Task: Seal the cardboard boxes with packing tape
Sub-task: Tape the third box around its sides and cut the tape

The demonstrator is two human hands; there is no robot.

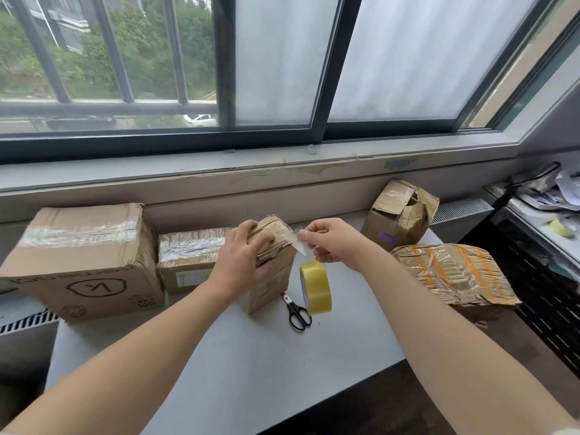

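Center frame: left hand grips the top of the narrow box standing on the table. Right hand pinches a tape strip at the box's top corner, tape roll just below. Scissors beside the roll. Torn box right of center, contents hidden.

Pale grey desk under the window. Left edge: big cardboard box, printed logo, tape across top. Just beside it, smaller taped box. Centre: tall narrow box, upright. Black-handled scissors lie just right of it, by the yellow tape roll on edge; unclear whether the roll rests on the desk. Back right: torn-top box. Right edge: crushed box with orange stripes.
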